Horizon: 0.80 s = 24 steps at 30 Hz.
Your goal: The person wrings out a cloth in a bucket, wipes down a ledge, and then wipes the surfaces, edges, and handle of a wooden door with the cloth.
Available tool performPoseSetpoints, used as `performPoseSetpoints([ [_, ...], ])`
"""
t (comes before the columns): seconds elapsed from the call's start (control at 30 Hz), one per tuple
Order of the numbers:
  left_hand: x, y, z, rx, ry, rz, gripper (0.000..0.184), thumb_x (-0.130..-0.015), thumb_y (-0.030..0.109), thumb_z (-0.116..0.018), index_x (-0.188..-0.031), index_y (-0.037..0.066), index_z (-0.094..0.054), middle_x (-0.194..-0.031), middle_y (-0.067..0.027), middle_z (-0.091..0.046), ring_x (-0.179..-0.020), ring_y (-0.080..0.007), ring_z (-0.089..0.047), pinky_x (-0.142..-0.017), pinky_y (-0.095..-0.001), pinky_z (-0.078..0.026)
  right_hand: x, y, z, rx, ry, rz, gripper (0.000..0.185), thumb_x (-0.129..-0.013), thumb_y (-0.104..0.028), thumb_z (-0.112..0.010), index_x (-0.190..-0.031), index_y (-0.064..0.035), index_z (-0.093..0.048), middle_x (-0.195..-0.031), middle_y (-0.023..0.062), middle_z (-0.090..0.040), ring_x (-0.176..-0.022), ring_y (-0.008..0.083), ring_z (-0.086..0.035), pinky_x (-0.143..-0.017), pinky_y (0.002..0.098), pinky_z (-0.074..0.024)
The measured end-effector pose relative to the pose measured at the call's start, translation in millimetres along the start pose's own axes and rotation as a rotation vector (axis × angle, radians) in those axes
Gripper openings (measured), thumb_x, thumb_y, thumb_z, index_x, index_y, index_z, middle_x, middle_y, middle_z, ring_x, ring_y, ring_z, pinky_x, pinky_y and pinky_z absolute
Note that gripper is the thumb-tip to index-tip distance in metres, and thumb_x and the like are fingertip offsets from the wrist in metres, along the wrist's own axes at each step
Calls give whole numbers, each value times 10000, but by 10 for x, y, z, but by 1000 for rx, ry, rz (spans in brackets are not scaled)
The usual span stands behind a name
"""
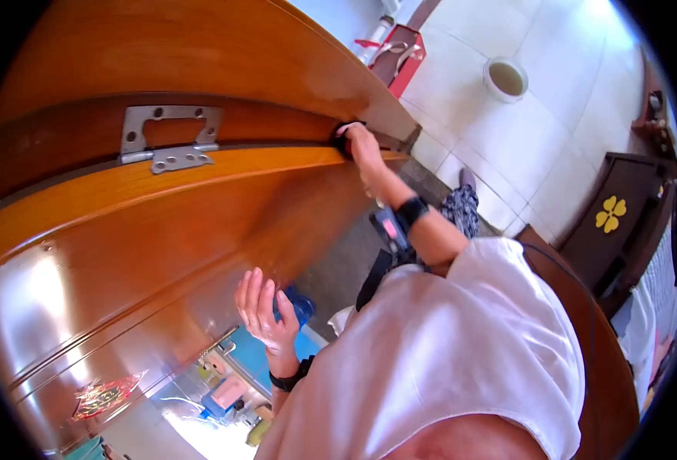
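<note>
My right hand (363, 149) reaches down to the edge of a glossy brown wooden door (200, 222), beside the door frame (170, 50). Its fingers are closed on a small dark item with a bit of red (344, 140), mostly hidden, whose kind I cannot make out. My left hand (265, 310) is raised near the door's face with its fingers apart, holding nothing. Whether it touches the panel is unclear. Nearer to me, a silver hinge (171, 134) sits between the frame and the door edge. Black bands circle both my wrists.
On the tiled floor (499, 153) stands a white bucket (505, 80). A red box (397, 61) lies beyond the door frame. Dark furniture with a yellow clover (611, 214) is at right. A blue object (301, 307) shows behind my left hand; a shiny decoration (107, 395) hangs on the door.
</note>
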<state>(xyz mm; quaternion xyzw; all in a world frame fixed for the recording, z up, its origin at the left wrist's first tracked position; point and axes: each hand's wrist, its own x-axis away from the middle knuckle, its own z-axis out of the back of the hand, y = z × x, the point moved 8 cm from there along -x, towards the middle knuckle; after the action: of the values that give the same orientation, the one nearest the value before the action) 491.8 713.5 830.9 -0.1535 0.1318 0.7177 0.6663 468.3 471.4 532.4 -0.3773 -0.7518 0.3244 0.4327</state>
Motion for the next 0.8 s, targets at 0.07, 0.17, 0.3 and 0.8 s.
performPoseSetpoints([
  [0.07, -44, -17, 19, 17, 34, -29, 316, -844, 15, -548, -1159, 26, -521, -1220, -186, -554, -1140, -382, -515, -961, -464, -415, 378, -723, -368, -43, -59, 252, 211, -844, -101, -430, -888, -48, -630, -822, 106, -572, -798, 219, -551, -735, 301, -442],
  [0.17, -83, -28, 85, 28, 16, -43, 317, -844, 20, -553, -1159, 25, -521, -1218, -189, -555, -1136, -384, -518, -961, -465, -415, 1094, -2028, -823, -25, -127, 626, 157, -837, -70, -534, -974, -60, -611, -990, 137, -570, -917, 272, -546, -830, 338, -431],
  [0.3, -61, -120, 18, -21, 28, -4, 291, -849, 43, -557, -1138, 22, -537, -1209, -196, -560, -1127, -394, -524, -963, -470, -413, 1238, -2341, -975, 117, -301, 1147, 156, -828, -47, -567, -978, -73, -602, -1007, 122, -560, -999, 297, -506, -889, 402, -389],
  [0.8, 91, -124, -129, 40, -45, 34, 265, -861, 56, -545, -1125, 28, -542, -1195, -185, -571, -1103, -378, -542, -950, -492, -416, 525, -1064, 217, -273, 127, 440, 398, -992, -303, -383, -1258, -29, -494, -1265, 81, -504, -1188, 187, -440, -1024, 306, -301],
])
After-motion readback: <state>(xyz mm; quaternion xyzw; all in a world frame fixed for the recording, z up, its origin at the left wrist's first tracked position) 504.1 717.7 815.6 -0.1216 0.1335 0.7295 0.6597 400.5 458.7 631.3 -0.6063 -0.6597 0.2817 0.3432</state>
